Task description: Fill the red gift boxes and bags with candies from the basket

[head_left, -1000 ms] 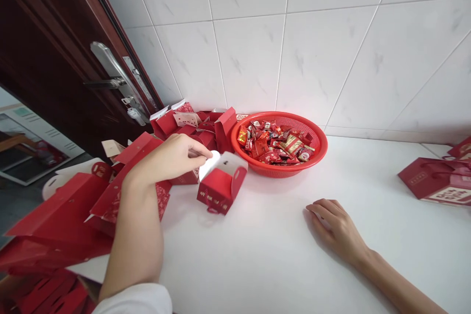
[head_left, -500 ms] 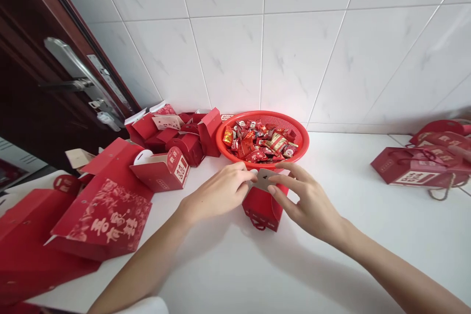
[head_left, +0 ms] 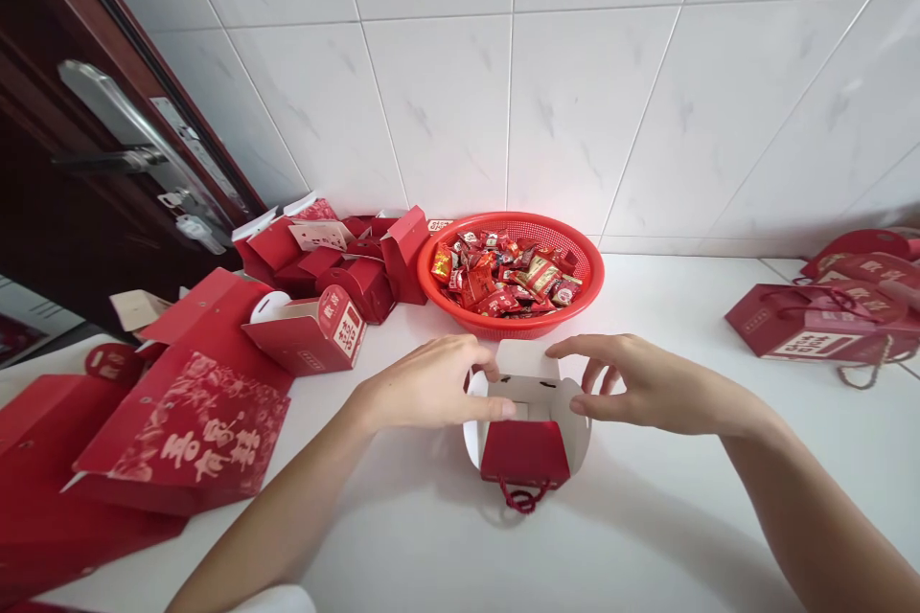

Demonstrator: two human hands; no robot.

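Observation:
A small red gift box [head_left: 524, 450] stands open before me on the white table, its white inside showing and a dark red cord handle [head_left: 523, 498] hanging at its front. My left hand [head_left: 431, 383] grips its left edge, the thumb reaching across the left side flap. At the right side flap [head_left: 579, 436] is my right hand [head_left: 639, 385], fingers apart, thumb tip touching the flap and index fingertip close to the back flap [head_left: 528, 356]. Just behind the box, a red plastic basket [head_left: 460, 313] holds many wrapped candies [head_left: 503, 278].
Several red gift boxes crowd the left, among them a large one with gold lettering [head_left: 208, 431] and an open small one [head_left: 306, 330]. Closed gift boxes [head_left: 812, 330] sit at the right. Behind are a tiled wall [head_left: 446, 115] and a dark door [head_left: 43, 153].
The box flaps, pinched together before, are now spread apart and show the white inside. My hands have moved apart, the right one further right. The view has shifted slightly.

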